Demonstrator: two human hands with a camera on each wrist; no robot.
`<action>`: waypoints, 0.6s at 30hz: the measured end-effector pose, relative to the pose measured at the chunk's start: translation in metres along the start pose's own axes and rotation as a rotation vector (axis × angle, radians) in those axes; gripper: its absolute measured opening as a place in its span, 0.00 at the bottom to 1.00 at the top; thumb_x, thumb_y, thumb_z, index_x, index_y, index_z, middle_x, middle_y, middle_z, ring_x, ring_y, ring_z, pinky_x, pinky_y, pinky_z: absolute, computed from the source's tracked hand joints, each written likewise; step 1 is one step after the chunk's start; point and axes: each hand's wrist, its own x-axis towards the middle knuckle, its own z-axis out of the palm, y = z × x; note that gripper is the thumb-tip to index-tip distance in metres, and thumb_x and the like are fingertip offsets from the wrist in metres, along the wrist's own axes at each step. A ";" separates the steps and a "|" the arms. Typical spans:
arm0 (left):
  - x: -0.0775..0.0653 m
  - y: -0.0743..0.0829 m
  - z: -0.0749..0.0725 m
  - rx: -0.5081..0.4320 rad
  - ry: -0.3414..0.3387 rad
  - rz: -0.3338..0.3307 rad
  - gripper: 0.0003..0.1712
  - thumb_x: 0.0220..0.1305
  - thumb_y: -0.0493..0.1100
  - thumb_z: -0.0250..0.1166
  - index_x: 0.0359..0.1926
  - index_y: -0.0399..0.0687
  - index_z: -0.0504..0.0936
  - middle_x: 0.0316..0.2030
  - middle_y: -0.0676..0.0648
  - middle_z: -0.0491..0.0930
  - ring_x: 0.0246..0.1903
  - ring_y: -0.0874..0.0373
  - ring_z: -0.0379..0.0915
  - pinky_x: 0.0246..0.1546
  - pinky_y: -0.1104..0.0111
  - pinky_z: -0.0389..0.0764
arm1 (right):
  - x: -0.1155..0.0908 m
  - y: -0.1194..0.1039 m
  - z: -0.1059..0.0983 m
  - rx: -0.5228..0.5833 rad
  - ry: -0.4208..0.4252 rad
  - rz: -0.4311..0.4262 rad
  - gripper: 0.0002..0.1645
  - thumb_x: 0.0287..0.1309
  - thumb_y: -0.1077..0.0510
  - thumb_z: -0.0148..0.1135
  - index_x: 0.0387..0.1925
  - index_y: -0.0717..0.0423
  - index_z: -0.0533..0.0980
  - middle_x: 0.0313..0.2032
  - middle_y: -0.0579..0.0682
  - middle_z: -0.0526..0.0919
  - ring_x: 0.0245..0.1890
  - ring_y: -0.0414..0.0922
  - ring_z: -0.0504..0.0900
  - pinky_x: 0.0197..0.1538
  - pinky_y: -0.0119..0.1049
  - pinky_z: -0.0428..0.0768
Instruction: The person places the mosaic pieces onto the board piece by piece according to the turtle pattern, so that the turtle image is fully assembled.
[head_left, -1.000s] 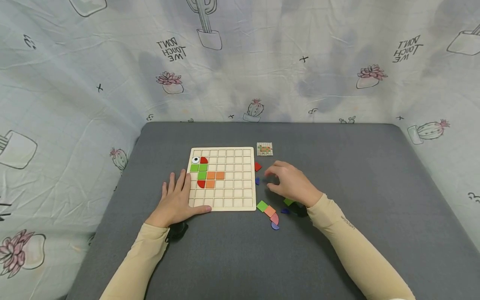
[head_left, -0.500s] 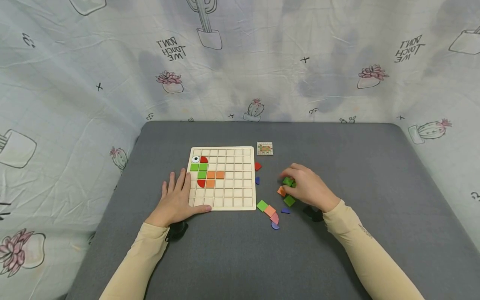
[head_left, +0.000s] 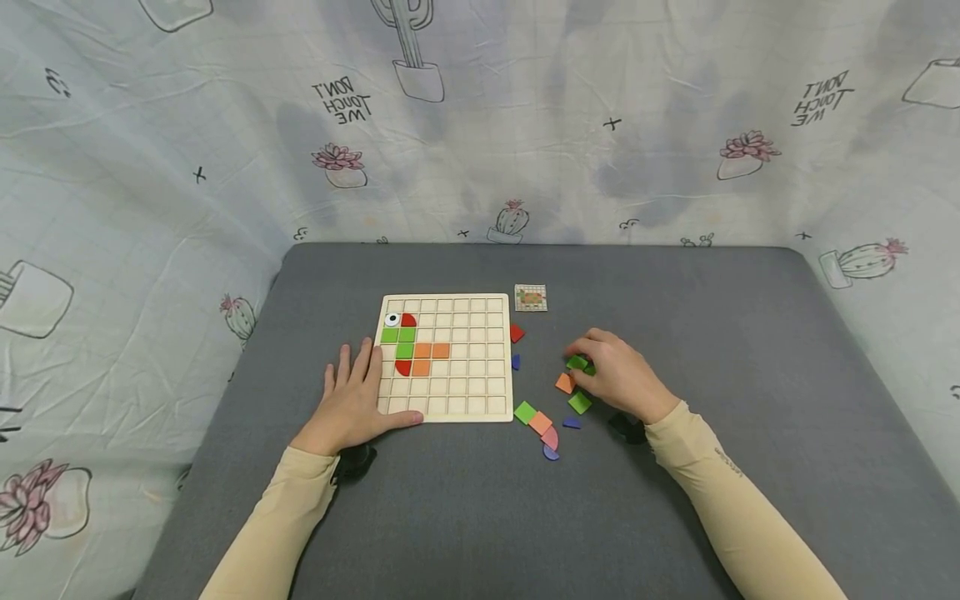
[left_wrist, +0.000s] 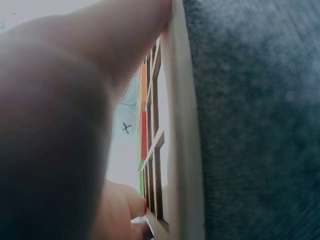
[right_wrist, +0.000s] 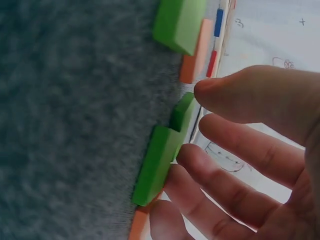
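Note:
My left hand (head_left: 351, 404) lies with fingers spread at the left edge of a wooden grid board (head_left: 480, 392), its thumb along the bottom edge. On the board sit a round eye tile (head_left: 392, 320), red rounded tiles (head_left: 402, 367), green square tiles (head_left: 405, 351) and orange square tiles (head_left: 440, 351). Right of the board, my right hand (head_left: 618, 375) is over loose tiles, fingers loosely bent. In the right wrist view its thumb and fingertips are close to green tiles (right_wrist: 156, 167); no pinch shows, and whether they touch is unclear. An orange tile (head_left: 565, 382) lies beside them.
A small picture card (head_left: 531, 297) lies beyond the board's right corner. Near the right edge are a red tile (head_left: 517, 333) and a blue tile (head_left: 516, 362). A green, orange, pink and blue row of tiles runs below, with a blue triangle (head_left: 572, 423) nearby. Grey cloth (head_left: 712, 333) covers the table.
My right hand has moved right, from near the board's right side to the green and orange loose tiles, and has stayed there over the last half second. The left hand has not moved.

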 end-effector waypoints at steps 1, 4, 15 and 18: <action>0.000 0.000 0.000 -0.001 0.001 0.000 0.80 0.52 0.79 0.70 0.83 0.33 0.39 0.82 0.30 0.34 0.80 0.25 0.23 0.74 0.28 0.35 | 0.000 0.000 0.001 -0.003 0.006 -0.002 0.13 0.60 0.61 0.71 0.48 0.56 0.87 0.45 0.53 0.84 0.43 0.51 0.82 0.44 0.49 0.83; 0.000 0.000 0.000 -0.001 0.002 0.000 0.80 0.52 0.79 0.70 0.83 0.33 0.39 0.82 0.30 0.34 0.80 0.25 0.23 0.74 0.28 0.34 | 0.001 0.001 0.003 -0.011 0.023 -0.004 0.12 0.60 0.62 0.71 0.47 0.56 0.87 0.45 0.53 0.84 0.43 0.50 0.82 0.43 0.48 0.83; 0.000 -0.001 0.001 -0.003 0.010 0.004 0.80 0.52 0.79 0.70 0.83 0.33 0.40 0.82 0.30 0.34 0.80 0.25 0.24 0.74 0.28 0.35 | 0.002 0.001 0.007 -0.021 0.032 -0.041 0.10 0.60 0.64 0.72 0.44 0.57 0.88 0.43 0.54 0.85 0.42 0.51 0.82 0.43 0.47 0.83; 0.001 -0.002 0.002 0.001 0.014 0.005 0.80 0.51 0.80 0.69 0.83 0.33 0.40 0.82 0.30 0.35 0.80 0.25 0.24 0.74 0.28 0.35 | 0.002 0.002 0.007 -0.018 0.027 -0.056 0.09 0.60 0.65 0.71 0.43 0.57 0.88 0.41 0.54 0.84 0.40 0.50 0.80 0.41 0.45 0.81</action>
